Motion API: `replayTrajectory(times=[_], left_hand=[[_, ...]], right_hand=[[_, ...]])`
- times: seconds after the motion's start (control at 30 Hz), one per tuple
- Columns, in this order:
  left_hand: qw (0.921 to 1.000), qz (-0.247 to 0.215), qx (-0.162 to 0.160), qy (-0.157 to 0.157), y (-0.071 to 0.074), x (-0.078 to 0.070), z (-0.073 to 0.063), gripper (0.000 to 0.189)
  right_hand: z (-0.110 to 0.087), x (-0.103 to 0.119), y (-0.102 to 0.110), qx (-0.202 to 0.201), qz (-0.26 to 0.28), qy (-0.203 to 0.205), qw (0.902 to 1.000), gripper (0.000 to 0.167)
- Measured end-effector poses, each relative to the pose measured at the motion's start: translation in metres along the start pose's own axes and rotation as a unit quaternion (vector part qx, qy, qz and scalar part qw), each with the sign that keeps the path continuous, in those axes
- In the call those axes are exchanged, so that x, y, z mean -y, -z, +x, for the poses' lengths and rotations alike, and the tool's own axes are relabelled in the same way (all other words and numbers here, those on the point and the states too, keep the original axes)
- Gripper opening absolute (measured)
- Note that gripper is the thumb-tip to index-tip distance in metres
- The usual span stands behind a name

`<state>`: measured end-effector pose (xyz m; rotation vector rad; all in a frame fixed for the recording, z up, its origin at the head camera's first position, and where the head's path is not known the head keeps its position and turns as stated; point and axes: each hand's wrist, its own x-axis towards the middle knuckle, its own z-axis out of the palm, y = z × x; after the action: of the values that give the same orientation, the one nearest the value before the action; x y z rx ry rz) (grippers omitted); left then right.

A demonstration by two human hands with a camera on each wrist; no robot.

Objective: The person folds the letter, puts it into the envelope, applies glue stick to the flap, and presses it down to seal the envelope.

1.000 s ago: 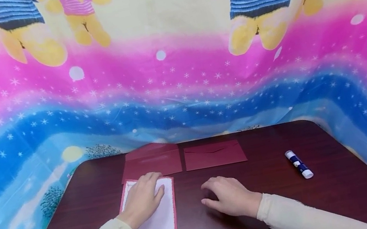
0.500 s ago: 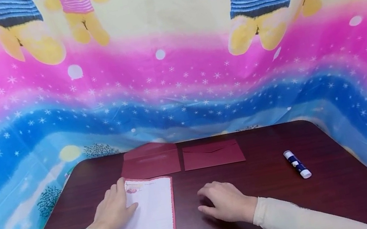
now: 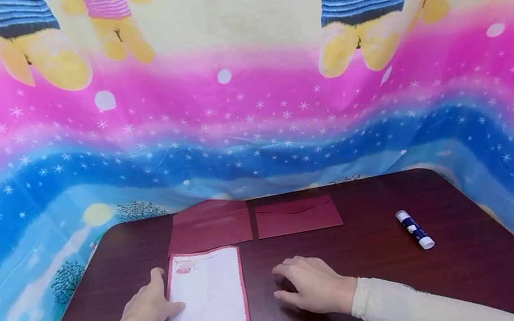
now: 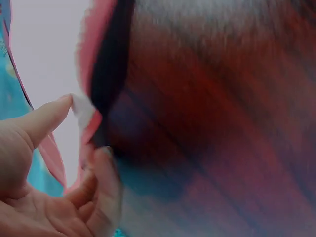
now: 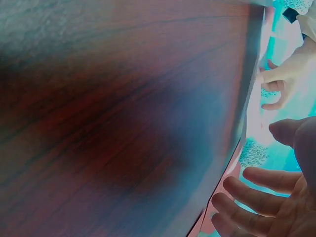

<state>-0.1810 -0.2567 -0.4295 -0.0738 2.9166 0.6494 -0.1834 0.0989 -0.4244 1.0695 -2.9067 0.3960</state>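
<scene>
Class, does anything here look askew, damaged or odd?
The letter sheet isn't flat: its left edge buckles where the left hand grips it. Behind, the open red envelope seems to poke past the table.

Paper (image 3: 206, 313) before left envelope (image 3: 211, 231), glue stick (image 3: 415, 229) right — on table (image 3: 367, 201)

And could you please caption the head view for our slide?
Left hand touching the paper, right hand empty, two red envelopes behind.

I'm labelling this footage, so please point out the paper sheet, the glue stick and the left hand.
Paper sheet (image 3: 207, 308), head view: middle of its white area.
Glue stick (image 3: 415, 230), head view: middle of the tube.
Left hand (image 3: 146, 308), head view: back of the hand.
</scene>
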Motion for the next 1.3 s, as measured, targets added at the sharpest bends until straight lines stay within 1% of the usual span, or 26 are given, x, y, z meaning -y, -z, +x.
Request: replayTrajectory(times=[0.07, 0.13, 0.2, 0.3, 0.37, 0.4, 0.43, 0.53, 0.6, 0.67, 0.8, 0.87, 0.97, 1.03, 1.1, 1.13, 1.2, 1.27, 1.3], left_hand=[[0.9995, -0.03, 0.002, -0.001, -0.001, 0.0, 0.0, 0.087], [0.9969, -0.078, 0.01, -0.002, -0.002, -0.001, -0.001, 0.08], [0.9912, -0.131, 0.018, -0.011, -0.004, -0.002, -0.001, 0.072], [0.9789, -0.2, 0.027, -0.033, -0.006, -0.005, -0.002, 0.052], [0.9731, -0.222, 0.025, -0.058, -0.008, -0.006, -0.002, 0.042], [0.9718, -0.225, 0.021, -0.067, -0.009, -0.007, -0.002, 0.039], [0.9708, -0.229, 0.017, -0.069, -0.009, -0.008, -0.002, 0.037], [0.9683, -0.238, 0.01, -0.075, -0.011, -0.011, -0.003, 0.039], [0.9638, -0.254, 0.009, -0.08, -0.012, -0.014, -0.004, 0.043], [0.9556, -0.278, 0.016, -0.096, -0.012, -0.018, -0.005, 0.046], [0.9345, -0.328, 0.034, -0.134, -0.011, -0.029, -0.008, 0.048], [0.9262, -0.343, 0.039, -0.151, -0.01, -0.036, -0.009, 0.048], [0.9164, -0.36, 0.043, -0.169, -0.01, -0.047, -0.01, 0.049], [0.9106, -0.37, 0.047, -0.178, -0.01, -0.055, -0.011, 0.05], [0.9043, -0.382, 0.053, -0.183, -0.012, -0.063, -0.011, 0.051], [0.9018, -0.388, 0.056, -0.183, -0.013, -0.066, -0.011, 0.051], [0.8963, -0.398, 0.06, -0.186, -0.016, -0.074, -0.011, 0.051], [0.8913, -0.408, 0.061, -0.188, -0.019, -0.081, -0.011, 0.051], [0.8899, -0.411, 0.061, -0.189, -0.021, -0.084, -0.011, 0.052]], right_hand=[[0.0, 0.0, 0.0, 0.002, 0.002, -0.003, 1.0, 0.039], [-0.001, -0.001, 0.0, 0.005, 0.004, -0.008, 0.9999, 0.041], [-0.002, -0.003, 0.001, 0.006, 0.007, -0.012, 0.9999, 0.041], [-0.003, -0.006, 0.002, 0.007, 0.011, -0.019, 0.9997, 0.042], [-0.005, -0.009, 0.002, 0.006, 0.013, -0.023, 0.9996, 0.041], [-0.005, -0.01, 0.002, 0.007, 0.013, -0.025, 0.9996, 0.042], [-0.006, -0.012, 0.001, 0.007, 0.014, -0.027, 0.9995, 0.042], [-0.006, -0.015, 0.001, 0.011, 0.021, -0.033, 0.9992, 0.043], [-0.006, -0.017, 0.001, 0.013, 0.033, -0.038, 0.9987, 0.043], [-0.006, -0.019, 0.002, 0.012, 0.053, -0.045, 0.9975, 0.044], [-0.004, -0.022, 0.006, 0.001, 0.105, -0.068, 0.9921, 0.047], [-0.004, -0.024, 0.008, -0.006, 0.132, -0.082, 0.9879, 0.05], [-0.005, -0.026, 0.01, -0.01, 0.169, -0.094, 0.9811, 0.055], [-0.005, -0.029, 0.01, -0.007, 0.212, -0.099, 0.9722, 0.058], [-0.007, -0.03, 0.01, -0.001, 0.272, -0.101, 0.9572, 0.06], [-0.007, -0.031, 0.009, 0.004, 0.308, -0.102, 0.9459, 0.061], [-0.009, -0.034, 0.009, 0.011, 0.381, -0.103, 0.9187, 0.061], [-0.012, -0.036, 0.009, 0.014, 0.446, -0.098, 0.8897, 0.057], [-0.013, -0.037, 0.008, 0.015, 0.47, -0.093, 0.8778, 0.054]])
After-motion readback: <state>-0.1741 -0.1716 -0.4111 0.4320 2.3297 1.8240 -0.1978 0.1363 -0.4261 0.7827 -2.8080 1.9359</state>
